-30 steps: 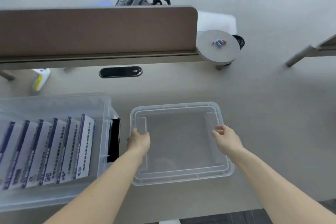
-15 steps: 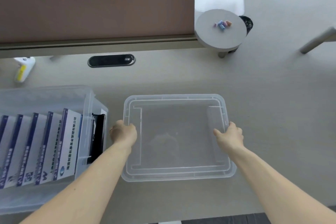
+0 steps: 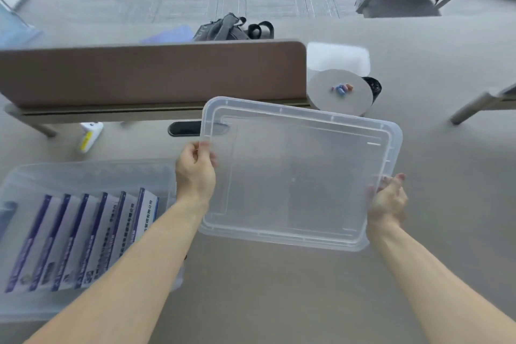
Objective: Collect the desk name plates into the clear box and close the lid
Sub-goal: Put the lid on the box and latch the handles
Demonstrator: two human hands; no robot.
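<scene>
My left hand (image 3: 195, 173) and right hand (image 3: 386, 200) hold the clear lid (image 3: 301, 176) by its side edges, fingers (image 3: 398, 178) grasping it, above the surface (image 3: 279, 288). The open box (image 3: 89, 173) at left contains name plates (image 3: 83, 240) in a row; their writing is too blurred to read.

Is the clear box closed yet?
Open: the left hand and right hand hold the lid up beside the clear box.

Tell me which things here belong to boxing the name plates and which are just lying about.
In the job: clear lid, gripped by left hand and right hand; clear box; name plates.
Lying about: grey backpack; round table; desk divider.
</scene>
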